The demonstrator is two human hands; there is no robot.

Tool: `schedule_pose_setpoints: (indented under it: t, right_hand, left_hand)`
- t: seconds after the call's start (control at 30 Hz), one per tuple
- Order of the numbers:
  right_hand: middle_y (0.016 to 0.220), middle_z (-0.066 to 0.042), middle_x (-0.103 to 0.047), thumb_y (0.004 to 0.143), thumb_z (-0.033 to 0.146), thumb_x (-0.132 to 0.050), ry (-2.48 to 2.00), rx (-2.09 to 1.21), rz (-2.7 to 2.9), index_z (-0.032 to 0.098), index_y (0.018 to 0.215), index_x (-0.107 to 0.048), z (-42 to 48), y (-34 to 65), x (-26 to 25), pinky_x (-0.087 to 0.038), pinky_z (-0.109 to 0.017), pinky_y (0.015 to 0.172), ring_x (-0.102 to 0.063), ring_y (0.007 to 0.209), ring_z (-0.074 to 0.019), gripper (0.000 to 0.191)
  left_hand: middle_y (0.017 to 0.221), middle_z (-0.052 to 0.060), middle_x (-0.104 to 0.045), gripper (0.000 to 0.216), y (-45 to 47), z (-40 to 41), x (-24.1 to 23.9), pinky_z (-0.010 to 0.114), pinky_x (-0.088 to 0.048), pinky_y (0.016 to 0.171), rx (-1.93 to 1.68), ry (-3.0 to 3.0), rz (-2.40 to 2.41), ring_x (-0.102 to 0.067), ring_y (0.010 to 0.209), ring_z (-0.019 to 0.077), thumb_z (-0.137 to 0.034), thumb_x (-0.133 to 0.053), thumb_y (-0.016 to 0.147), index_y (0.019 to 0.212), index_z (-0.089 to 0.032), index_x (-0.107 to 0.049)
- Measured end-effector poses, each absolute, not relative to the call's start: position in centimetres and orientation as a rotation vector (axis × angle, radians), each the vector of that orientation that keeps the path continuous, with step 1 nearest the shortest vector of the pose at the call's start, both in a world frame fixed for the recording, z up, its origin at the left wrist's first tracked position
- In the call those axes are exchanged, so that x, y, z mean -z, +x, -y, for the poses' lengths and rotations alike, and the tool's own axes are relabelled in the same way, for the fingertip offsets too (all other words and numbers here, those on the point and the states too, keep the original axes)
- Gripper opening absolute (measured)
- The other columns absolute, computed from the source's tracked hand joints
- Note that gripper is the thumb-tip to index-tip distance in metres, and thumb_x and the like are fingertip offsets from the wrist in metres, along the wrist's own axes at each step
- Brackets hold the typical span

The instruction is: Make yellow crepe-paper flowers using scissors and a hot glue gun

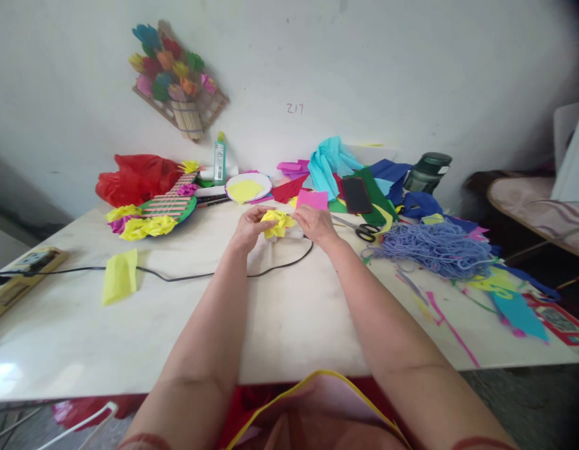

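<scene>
Both my hands meet over the middle of the white table (280,312) on a crumpled yellow paper flower (277,223). My left hand (249,228) pinches its left side with curled fingers. My right hand (315,223) grips its right side, fingers closed. A pink paper square (311,199) lies just behind my right hand. Black-handled scissors (364,232) rest to the right of that hand. A black cable (186,275) runs across the table under my hands.
A yellow paper sheet (120,275) lies at left, near a power strip (22,272). Behind are a craft piece with yellow flowers (151,219), a red bag (134,178), a glue bottle (219,159), a plate (248,187), a phone (357,194), coloured paper scraps and purple yarn (434,249).
</scene>
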State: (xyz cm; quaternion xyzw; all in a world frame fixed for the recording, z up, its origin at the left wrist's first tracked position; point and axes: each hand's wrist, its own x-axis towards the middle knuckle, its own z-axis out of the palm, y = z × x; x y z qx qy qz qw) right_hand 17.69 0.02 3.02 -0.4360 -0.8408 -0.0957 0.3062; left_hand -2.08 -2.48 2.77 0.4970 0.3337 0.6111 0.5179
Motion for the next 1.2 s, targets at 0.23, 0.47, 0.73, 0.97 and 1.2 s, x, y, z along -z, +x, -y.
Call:
schedule_pose_setpoints:
  t: [0.23, 0.47, 0.73, 0.97, 1.2]
  right_hand:
    - [0.1, -0.005, -0.073, 0.097, 0.042, -0.048, -1.143, 0.159, 2.189, 0.023, 0.101, -0.071, 0.23, 17.69, -3.09, -0.037, -0.026, 0.064, -0.064, 0.088, -0.0181, 0.03]
    - [0.095, -0.007, -0.071, 0.1, 0.04, -0.038, -1.116, 0.221, 2.223, 0.02, 0.092, -0.072, 0.15, 17.91, -3.06, -0.033, -0.028, 0.061, -0.06, 0.083, -0.0178, 0.04]
    - [0.094, -0.007, -0.073, 0.098, 0.04, -0.043, -1.187, 0.197, 2.237, 0.02, 0.095, -0.072, 0.35, 17.77, -3.27, -0.032, -0.027, 0.062, -0.061, 0.083, -0.0191, 0.034]
    - [0.095, -0.007, -0.073, 0.098, 0.042, -0.045, -1.147, 0.181, 2.221, 0.021, 0.096, -0.071, 0.38, 17.92, -3.28, -0.033, -0.027, 0.063, -0.062, 0.083, -0.0183, 0.034]
    - [0.088, -0.009, -0.07, 0.1, 0.043, -0.037, -1.147, 0.254, 2.233, 0.02, 0.09, -0.072, -0.05, 18.2, -2.82, -0.033, -0.028, 0.061, -0.061, 0.081, -0.0194, 0.043]
  left_hand:
    - [0.072, 0.001, -0.072, 0.048, -2.13, 2.49, -2.78, 0.029, -0.054, 0.065, -1.461, 1.206, -0.798, -0.066, 0.063, 0.0159, -0.024, -0.091, 0.041, 0.084, -0.016, -0.07]
    - [0.074, 0.003, -0.073, 0.048, -2.25, 2.42, -2.6, 0.031, -0.054, 0.065, -1.45, 1.25, -0.801, -0.067, 0.065, 0.0176, -0.027, -0.09, 0.044, 0.086, -0.015, -0.069]
    - [0.084, 0.004, -0.074, 0.049, -2.5, 2.22, -2.24, 0.029, -0.054, 0.067, -1.435, 1.287, -0.769, -0.067, 0.07, 0.0165, -0.023, -0.089, 0.049, 0.094, -0.017, -0.073]
    - [0.08, 0.003, -0.073, 0.046, -2.52, 2.3, -2.37, 0.027, -0.053, 0.064, -1.436, 1.281, -0.78, -0.065, 0.066, 0.0147, -0.024, -0.09, 0.048, 0.09, -0.016, -0.075]
    - [0.082, 0.004, -0.074, 0.049, -2.73, 2.25, -2.35, 0.03, -0.054, 0.067, -1.464, 1.271, -0.81, -0.068, 0.069, 0.0173, -0.025, -0.09, 0.046, 0.091, -0.016, -0.074]
